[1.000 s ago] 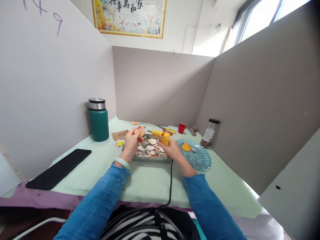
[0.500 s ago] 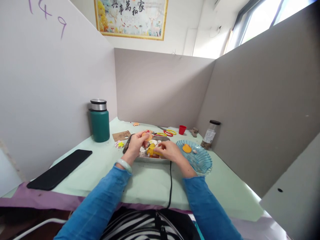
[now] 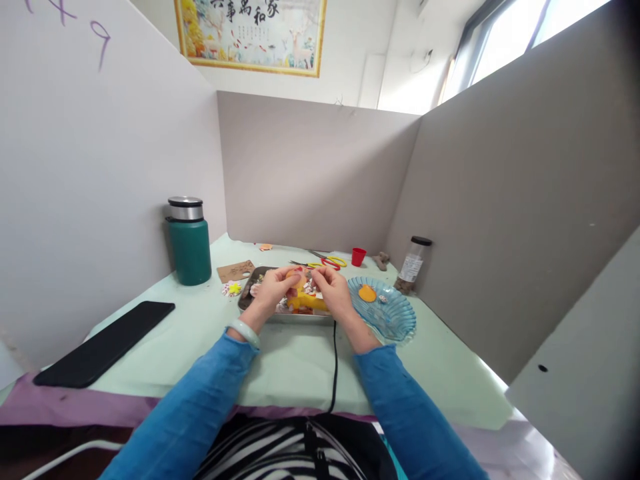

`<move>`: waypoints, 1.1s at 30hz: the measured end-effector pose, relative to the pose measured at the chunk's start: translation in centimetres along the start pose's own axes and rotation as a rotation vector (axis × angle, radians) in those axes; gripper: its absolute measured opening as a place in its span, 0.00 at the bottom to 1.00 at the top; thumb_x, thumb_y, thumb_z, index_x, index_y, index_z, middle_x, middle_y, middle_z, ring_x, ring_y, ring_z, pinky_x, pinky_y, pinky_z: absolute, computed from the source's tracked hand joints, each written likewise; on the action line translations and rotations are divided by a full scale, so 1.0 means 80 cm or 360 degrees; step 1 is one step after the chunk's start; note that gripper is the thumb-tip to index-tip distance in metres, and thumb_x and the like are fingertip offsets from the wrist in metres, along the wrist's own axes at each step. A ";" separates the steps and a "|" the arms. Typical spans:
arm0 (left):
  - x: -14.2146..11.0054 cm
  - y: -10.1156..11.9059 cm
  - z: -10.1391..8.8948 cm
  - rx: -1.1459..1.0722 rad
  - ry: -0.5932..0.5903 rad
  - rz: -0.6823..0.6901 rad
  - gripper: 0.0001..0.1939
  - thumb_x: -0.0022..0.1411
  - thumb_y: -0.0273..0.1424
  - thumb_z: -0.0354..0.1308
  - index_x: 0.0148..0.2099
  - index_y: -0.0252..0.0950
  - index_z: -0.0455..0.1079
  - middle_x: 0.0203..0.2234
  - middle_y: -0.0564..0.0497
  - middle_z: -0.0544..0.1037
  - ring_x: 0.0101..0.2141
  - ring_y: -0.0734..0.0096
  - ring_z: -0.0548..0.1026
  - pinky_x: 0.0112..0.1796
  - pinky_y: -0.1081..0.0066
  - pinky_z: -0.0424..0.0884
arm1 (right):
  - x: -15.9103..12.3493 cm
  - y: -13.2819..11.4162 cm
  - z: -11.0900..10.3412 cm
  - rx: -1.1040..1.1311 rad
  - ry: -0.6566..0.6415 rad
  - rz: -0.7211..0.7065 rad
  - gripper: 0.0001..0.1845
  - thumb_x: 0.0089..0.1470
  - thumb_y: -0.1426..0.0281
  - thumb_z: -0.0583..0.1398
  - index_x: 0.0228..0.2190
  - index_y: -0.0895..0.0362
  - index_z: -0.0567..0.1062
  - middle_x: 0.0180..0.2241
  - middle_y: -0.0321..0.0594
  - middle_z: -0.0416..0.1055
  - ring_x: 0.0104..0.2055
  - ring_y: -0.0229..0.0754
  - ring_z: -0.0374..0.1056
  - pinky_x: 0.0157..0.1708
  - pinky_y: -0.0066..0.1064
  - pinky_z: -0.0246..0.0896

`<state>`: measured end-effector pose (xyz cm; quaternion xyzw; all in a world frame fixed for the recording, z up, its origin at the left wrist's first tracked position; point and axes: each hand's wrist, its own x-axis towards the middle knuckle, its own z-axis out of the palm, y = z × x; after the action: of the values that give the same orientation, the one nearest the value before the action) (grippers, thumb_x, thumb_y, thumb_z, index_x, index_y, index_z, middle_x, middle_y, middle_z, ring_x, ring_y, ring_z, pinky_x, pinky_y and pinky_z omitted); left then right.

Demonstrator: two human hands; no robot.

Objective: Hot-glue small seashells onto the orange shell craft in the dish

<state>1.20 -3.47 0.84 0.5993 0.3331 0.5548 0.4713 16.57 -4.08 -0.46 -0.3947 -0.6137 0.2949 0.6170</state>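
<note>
Tray (image 3: 293,319): glue gun (image 3: 307,303) inside | left hand (image 3: 273,291): grip pinching orange piece (image 3: 302,279) | right hand (image 3: 335,293): grip, cannot tell

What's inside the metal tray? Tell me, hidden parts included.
Shells and a yellow glue gun show in the metal tray. The hands and glue gun cover part of it; anything beneath them cannot be seen.

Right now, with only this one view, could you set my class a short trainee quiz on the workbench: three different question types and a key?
1. Open: What does the left hand hold?
2. True or false: The yellow glue gun lies in the metal tray.
3. Fill in: As the person sees it, the blue dish sits to the ____ of the tray.

Key:
1. A round orange piece.
2. True.
3. Right.
</note>
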 end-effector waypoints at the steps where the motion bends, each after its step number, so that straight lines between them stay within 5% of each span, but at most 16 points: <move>1: 0.001 -0.001 0.000 0.0008 -0.0010 0.0011 0.14 0.47 0.36 0.66 0.35 0.31 0.77 0.22 0.51 0.74 0.19 0.77 0.67 0.19 0.77 0.62 | -0.002 0.000 0.000 -0.0045 -0.0002 -0.0019 0.16 0.53 0.55 0.58 0.28 0.56 0.71 0.22 0.32 0.68 0.25 0.37 0.64 0.29 0.28 0.59; 8: -0.001 -0.003 0.004 -0.0150 -0.0124 0.0010 0.14 0.52 0.36 0.64 0.39 0.33 0.74 0.32 0.47 0.76 0.30 0.70 0.74 0.22 0.76 0.70 | -0.014 0.001 0.003 -0.0565 0.0167 -0.0233 0.15 0.59 0.59 0.53 0.27 0.55 0.71 0.24 0.34 0.71 0.27 0.39 0.65 0.31 0.28 0.57; 13: -0.004 0.003 0.007 -0.0440 -0.0238 -0.0133 0.17 0.53 0.36 0.65 0.45 0.34 0.73 0.40 0.44 0.76 0.36 0.66 0.76 0.26 0.74 0.74 | -0.014 0.004 0.005 -0.0615 0.0246 -0.0260 0.15 0.59 0.60 0.53 0.27 0.55 0.72 0.24 0.35 0.72 0.28 0.39 0.65 0.30 0.28 0.56; 33: -0.002 0.000 0.011 -0.0696 -0.0140 -0.0116 0.14 0.57 0.39 0.61 0.36 0.32 0.70 0.30 0.48 0.76 0.29 0.70 0.75 0.23 0.75 0.69 | -0.021 -0.006 0.015 -0.0636 0.0207 -0.0329 0.15 0.59 0.61 0.53 0.25 0.54 0.69 0.23 0.34 0.70 0.25 0.37 0.62 0.29 0.28 0.55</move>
<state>2.01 -3.78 0.87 0.4940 0.2054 0.5697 0.6239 15.22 -5.65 -1.00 -0.4621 -0.6561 0.0768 0.5917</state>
